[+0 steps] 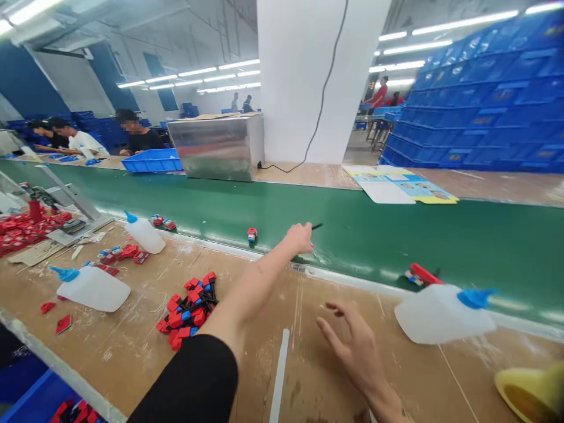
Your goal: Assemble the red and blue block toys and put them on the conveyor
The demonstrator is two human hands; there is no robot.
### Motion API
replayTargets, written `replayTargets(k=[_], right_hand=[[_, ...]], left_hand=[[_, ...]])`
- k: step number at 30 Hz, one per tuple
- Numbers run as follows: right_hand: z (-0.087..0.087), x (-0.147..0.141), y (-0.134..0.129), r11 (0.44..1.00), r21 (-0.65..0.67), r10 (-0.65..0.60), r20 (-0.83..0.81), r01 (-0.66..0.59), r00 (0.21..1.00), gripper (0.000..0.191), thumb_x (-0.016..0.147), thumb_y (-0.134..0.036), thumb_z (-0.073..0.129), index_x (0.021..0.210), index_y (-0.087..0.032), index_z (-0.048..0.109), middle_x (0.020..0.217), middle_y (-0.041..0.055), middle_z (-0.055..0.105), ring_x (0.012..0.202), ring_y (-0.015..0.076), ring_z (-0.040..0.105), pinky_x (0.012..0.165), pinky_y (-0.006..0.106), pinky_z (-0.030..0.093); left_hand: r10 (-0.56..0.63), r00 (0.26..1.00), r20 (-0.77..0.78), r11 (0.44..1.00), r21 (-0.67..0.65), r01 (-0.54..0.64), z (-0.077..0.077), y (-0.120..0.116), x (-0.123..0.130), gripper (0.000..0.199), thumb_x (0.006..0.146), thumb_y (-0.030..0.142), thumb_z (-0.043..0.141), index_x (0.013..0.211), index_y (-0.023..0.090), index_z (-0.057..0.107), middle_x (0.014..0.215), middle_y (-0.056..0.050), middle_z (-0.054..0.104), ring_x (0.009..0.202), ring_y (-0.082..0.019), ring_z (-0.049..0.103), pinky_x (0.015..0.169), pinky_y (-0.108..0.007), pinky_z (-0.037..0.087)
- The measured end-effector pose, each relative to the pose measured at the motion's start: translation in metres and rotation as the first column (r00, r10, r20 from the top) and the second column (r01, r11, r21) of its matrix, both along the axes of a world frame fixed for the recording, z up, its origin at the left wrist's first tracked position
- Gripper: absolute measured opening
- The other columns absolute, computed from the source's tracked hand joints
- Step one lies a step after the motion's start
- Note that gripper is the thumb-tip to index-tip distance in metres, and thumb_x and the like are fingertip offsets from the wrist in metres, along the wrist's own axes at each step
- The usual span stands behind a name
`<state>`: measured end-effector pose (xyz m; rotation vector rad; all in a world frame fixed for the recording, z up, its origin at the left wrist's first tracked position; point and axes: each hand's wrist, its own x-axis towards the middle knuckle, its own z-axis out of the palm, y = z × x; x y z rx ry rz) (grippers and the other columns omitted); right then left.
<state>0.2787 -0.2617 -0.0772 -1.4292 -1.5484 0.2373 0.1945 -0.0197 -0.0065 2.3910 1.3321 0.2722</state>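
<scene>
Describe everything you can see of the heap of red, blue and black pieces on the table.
The heap is a loose jumble of blocky red pieces, smaller blue parts and slim black rods, lying at mixed angles. They look like hard plastic. It rests on the worn brown tabletop, short of the green surface. The left forearm and black sleeve pass close by; whether they touch it is unclear.

The person's left arm (253,282) extends forward and inward, bare along the forearm, with the left hand (300,238) closed and its fingers curled in, while the right hand (361,349) is held nearer the body, half-open, thumb (330,338) and forefinger (346,309) parted and slightly bent.
</scene>
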Motion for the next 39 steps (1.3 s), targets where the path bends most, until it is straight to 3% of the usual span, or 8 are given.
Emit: replayTargets(k=[7, 12, 18, 22, 25, 28, 33, 39], right_hand=[[0.008, -0.014, 0.024, 0.937, -0.164, 0.322, 0.063, -0.308, 0.945, 0.011, 0.094, -0.033, 0.056, 0.088, -0.026, 0.062, 0.083, 0.005, 0.066, 0.077, 0.026, 0.064, 0.067, 0.038, 0.053], [-0.001, -0.026, 0.078, 0.901, -0.228, 0.395, 0.085, -0.369, 0.915, 0.011, 0.091, -0.027, 0.058, 0.1, -0.023, 0.063, 0.101, 0.0083, 0.067, 0.095, 0.0278, 0.063, 0.084, 0.043, 0.052], [-0.021, -0.067, 0.142, 0.843, -0.163, 0.531, 0.097, -0.513, 0.842, 0.074, 0.082, -0.023, 0.069, 0.148, -0.023, 0.035, 0.148, 0.0145, 0.043, 0.136, 0.031, 0.039, 0.112, 0.051, 0.034], [-0.027, -0.092, 0.155, 0.829, -0.235, 0.549, 0.167, -0.508, 0.819, 0.052, 0.082, -0.011, 0.061, 0.133, -0.018, 0.054, 0.123, 0.0145, 0.063, 0.116, 0.0305, 0.056, 0.101, 0.048, 0.043], [-0.025, -0.094, 0.145, 0.843, -0.211, 0.517, 0.066, -0.495, 0.853, 0.032, 0.084, -0.016, 0.06, 0.116, -0.018, 0.063, 0.107, 0.0112, 0.066, 0.1, 0.0283, 0.061, 0.091, 0.045, 0.047], [-0.017, -0.082, 0.115, 0.819, -0.181, 0.492, -0.265, -0.544, 0.829, 0.035, 0.083, -0.026, 0.066, 0.118, -0.021, 0.061, 0.106, 0.0077, 0.066, 0.094, 0.0251, 0.062, 0.086, 0.041, 0.05], [0.004, -0.055, 0.034, 0.781, -0.12, 0.295, -0.794, -0.612, 0.532, 0.049, 0.075, -0.027, 0.081, 0.122, -0.025, 0.065, 0.105, 0.005, 0.069, 0.087, 0.0202, 0.063, 0.07, 0.028, 0.05], [0.021, -0.039, -0.049, 0.847, 0.05, 0.158, -0.974, -0.529, 0.162, 0.045, 0.064, -0.02, 0.089, 0.105, -0.029, 0.072, 0.103, 0.0039, 0.072, 0.075, 0.0166, 0.064, 0.059, 0.024, 0.045]], left_hand=[[-0.134, 0.933, -0.333, 0.98, -0.186, 0.075, -0.009, 0.045, 0.025, 0.029, 0.092, 0.032, 0.064, 0.117, 0.016, 0.063, 0.116, -0.008, 0.065, 0.103, -0.023, 0.065, 0.089, -0.043, 0.055], [-0.207, 0.94, -0.271, 0.976, -0.13, 0.177, -0.002, 0.039, -0.002, 0.092, 0.072, 0.04, 0.082, 0.149, 0.017, 0.036, 0.134, -0.021, 0.056, 0.116, -0.033, 0.061, 0.092, -0.043, 0.051], [-0.171, 0.964, -0.205, 0.983, 0.031, 0.181, 0.04, -0.035, -0.155, 0.058, 0.088, 0.036, 0.061, 0.141, 0.017, 0.046, 0.136, -0.016, 0.055, 0.126, -0.029, 0.051, 0.105, -0.035, 0.038], [0.049, 0.952, -0.303, 0.998, 0.044, -0.037, 0.052, -0.146, -0.279, 0.026, 0.093, 0.039, 0.052, 0.107, 0.022, 0.064, 0.091, -0.006, 0.068, 0.087, -0.024, 0.064, 0.082, -0.032, 0.047], [0.218, 0.905, -0.365, 0.975, 0.035, -0.221, 0.023, -0.218, -0.338, 0.029, 0.091, 0.031, 0.054, 0.117, 0.025, 0.063, 0.111, -0.008, 0.065, 0.097, -0.024, 0.065, 0.085, -0.033, 0.049], [0.211, 0.937, -0.28, 0.976, 0.013, -0.216, -0.019, -0.248, -0.357, 0.05, 0.09, 0.025, 0.053, 0.139, 0.029, 0.049, 0.138, -0.01, 0.052, 0.111, -0.025, 0.062, 0.093, -0.037, 0.05], [0.156, 0.966, -0.204, 0.988, 0.032, -0.152, -0.048, -0.233, -0.345, 0.048, 0.092, 0.024, 0.045, 0.14, 0.021, 0.047, 0.132, -0.015, 0.054, 0.111, -0.027, 0.063, 0.093, -0.04, 0.05], [0.167, 0.985, -0.042, 0.986, 0.018, -0.167, -0.046, -0.221, -0.346, 0.022, 0.074, 0.02, 0.057, 0.096, 0.02, 0.056, 0.091, -0.005, 0.062, 0.082, -0.023, 0.062, 0.076, -0.034, 0.048]])
